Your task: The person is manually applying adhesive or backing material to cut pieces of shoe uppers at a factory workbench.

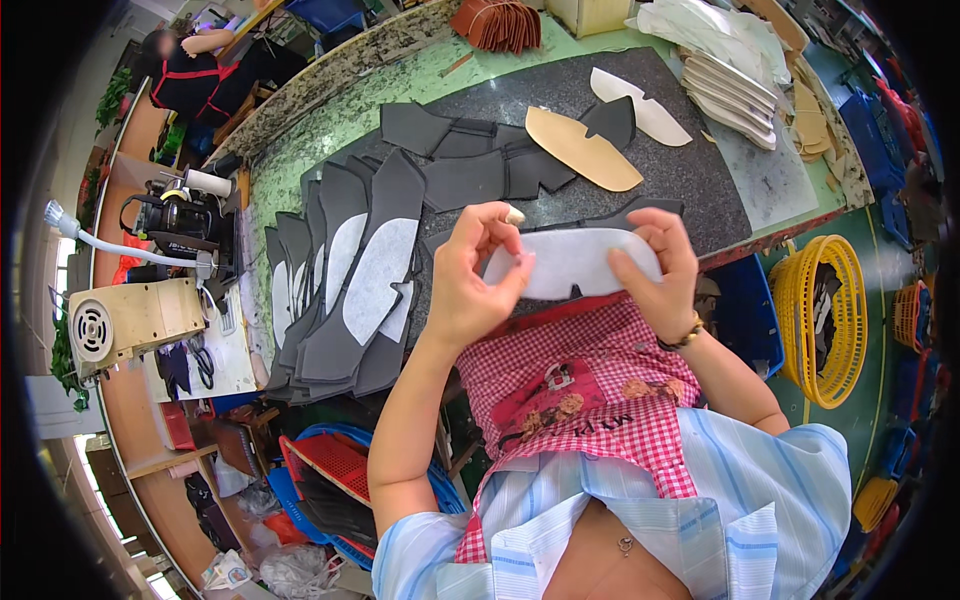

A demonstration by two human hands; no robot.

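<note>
In front of my apron I hold up a white, rounded, notched lining piece (575, 262). Its right end is gripped between the thumb and fingers of my right hand (662, 265). Thumb and fingertips of my left hand (480, 270) pinch at its left end, partly covering it. Just behind the piece lies a dark grey panel (640, 208), largely hidden by it and my hands. To the left, several dark grey panels with white oval patches (385, 278) overlap in a fanned pile. Beyond my hands rest a tan template (580, 148) and another white notched piece (642, 106).
More dark grey panels (465, 182) lie on the black work mat (690, 180). White pieces are stacked (730, 100) at the far right, and brown pieces (497, 24) at the back. A sewing machine (170, 225) stands left; yellow baskets (855, 325) stand right. Another person (205, 85) sits far left.
</note>
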